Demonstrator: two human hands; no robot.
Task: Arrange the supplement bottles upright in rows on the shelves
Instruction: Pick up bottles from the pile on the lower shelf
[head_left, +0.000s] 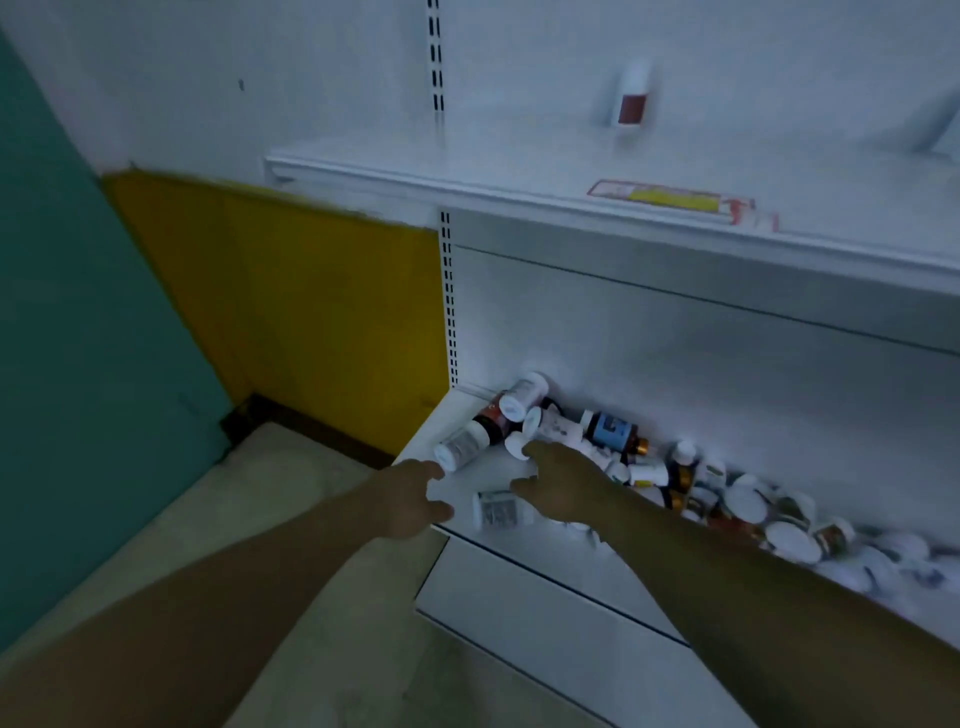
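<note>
Bottles (613, 431) lay tumbled on their sides along the back of the lower shelf (524, 551), heaped from its left end rightwards; a red-labelled bottle (631, 98) stood upright on the upper shelf (519, 171). My left hand (410, 501) was open, fingers spread, just beside the cap of a white bottle (461, 447) near the lower shelf's front left corner. My right hand (563, 486) reached open over the heap, holding nothing, with a small labelled bottle (497, 510) by its thumb. I judged them light, rigid plastic, smooth and apt to roll — best gripped round the body, below the cap.
</note>
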